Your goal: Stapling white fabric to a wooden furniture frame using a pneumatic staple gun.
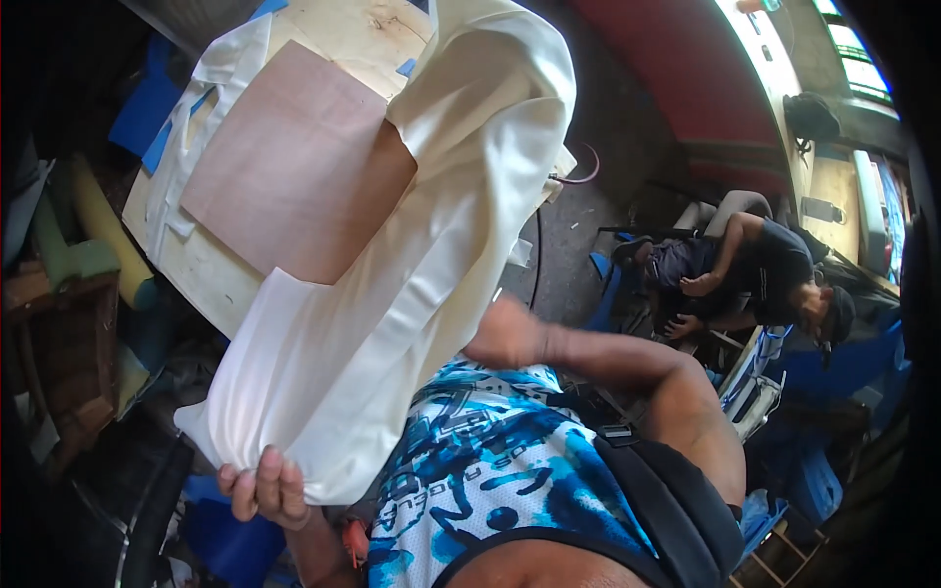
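Note:
A large piece of glossy white upholstery material (pixel 456 206) wraps around the near and right edges of a flat brownish-pink board (pixel 279 162). My left hand (pixel 265 485) is closed on the near left corner of the material, its fingers curled over the edge. Close to the material's right-hand side, my right hand (pixel 505 333) is smeared by motion. Its fingers are partly hidden, and whether it holds anything cannot be made out. Beneath the board is a pale wooden worktable (pixel 358 29).
White strips (pixel 181 181) and blue scraps lie along the table's left side. A wooden frame (pixel 74 363) and foam pieces (pixel 98 216) are stacked at left. To the right, a person (pixel 755 265) in dark clothes sits near a bench. A dark cable (pixel 537 260) hangs beside the table.

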### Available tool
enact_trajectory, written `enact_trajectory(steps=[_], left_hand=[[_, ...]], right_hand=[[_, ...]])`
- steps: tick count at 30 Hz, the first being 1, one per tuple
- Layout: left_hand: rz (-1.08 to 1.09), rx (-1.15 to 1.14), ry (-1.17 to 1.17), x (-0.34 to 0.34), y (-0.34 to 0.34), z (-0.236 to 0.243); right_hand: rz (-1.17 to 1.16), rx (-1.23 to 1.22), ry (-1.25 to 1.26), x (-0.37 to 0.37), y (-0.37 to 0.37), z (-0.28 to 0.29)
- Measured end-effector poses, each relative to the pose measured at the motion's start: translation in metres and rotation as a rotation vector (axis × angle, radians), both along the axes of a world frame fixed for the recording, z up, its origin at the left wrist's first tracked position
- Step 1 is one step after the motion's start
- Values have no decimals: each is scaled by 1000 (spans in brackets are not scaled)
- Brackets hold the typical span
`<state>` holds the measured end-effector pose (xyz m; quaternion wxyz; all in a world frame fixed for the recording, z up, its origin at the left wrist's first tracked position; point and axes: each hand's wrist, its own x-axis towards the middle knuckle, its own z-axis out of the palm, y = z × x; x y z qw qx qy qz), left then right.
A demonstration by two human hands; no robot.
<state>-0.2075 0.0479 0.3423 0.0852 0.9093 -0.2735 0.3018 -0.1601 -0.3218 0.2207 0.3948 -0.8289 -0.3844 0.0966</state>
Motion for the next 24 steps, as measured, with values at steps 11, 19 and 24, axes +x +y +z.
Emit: enact_trajectory(steps=[11, 19, 24], left_hand=[[386, 203, 40, -44, -27, 28], [442, 87, 34, -21, -59, 27], [428, 69, -1, -19, -58, 21]], right_hand=[[-532, -728, 54, 177, -208, -255], [-114, -380, -274, 181, -255, -340], [-364, -863, 76, 169, -231, -289]])
